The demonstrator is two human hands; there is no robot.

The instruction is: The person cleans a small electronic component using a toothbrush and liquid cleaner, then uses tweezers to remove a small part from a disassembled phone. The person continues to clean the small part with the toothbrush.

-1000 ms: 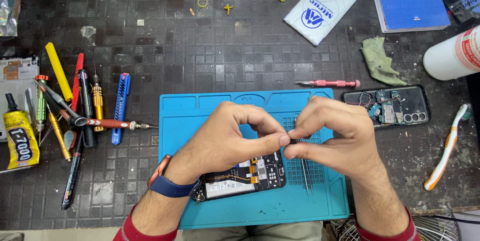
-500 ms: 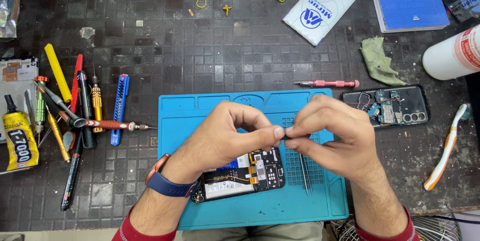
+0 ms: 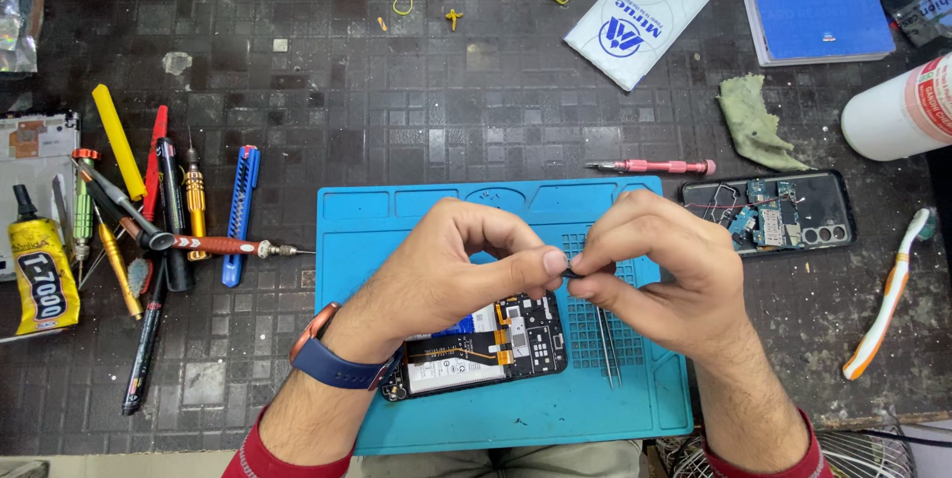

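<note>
Blue silicone is what the work is done over: a repair mat (image 3: 397,230) laid on the dark tiled counter (image 3: 397,91), apparently so that loose parts stay put. A small dark part (image 3: 569,274) is pinched between the left hand (image 3: 446,275) and the right hand (image 3: 659,285), both grips clamped on it at the fingertips; what the part is cannot be told, since it is nearly hidden. It is held just above the opened phone (image 3: 481,344), which lies face down on the near half of the mat, partly under the left wrist, with its board and battery exposed. Tweezers (image 3: 607,344) are left on the mat beneath the right hand, within easy reach. A pink screwdriver (image 3: 650,167) rests just beyond the mat's far edge, and a second opened phone back (image 3: 769,212) lies to the right. A cluster of screwdrivers and pry tools (image 3: 149,210) is kept at the left.
</note>
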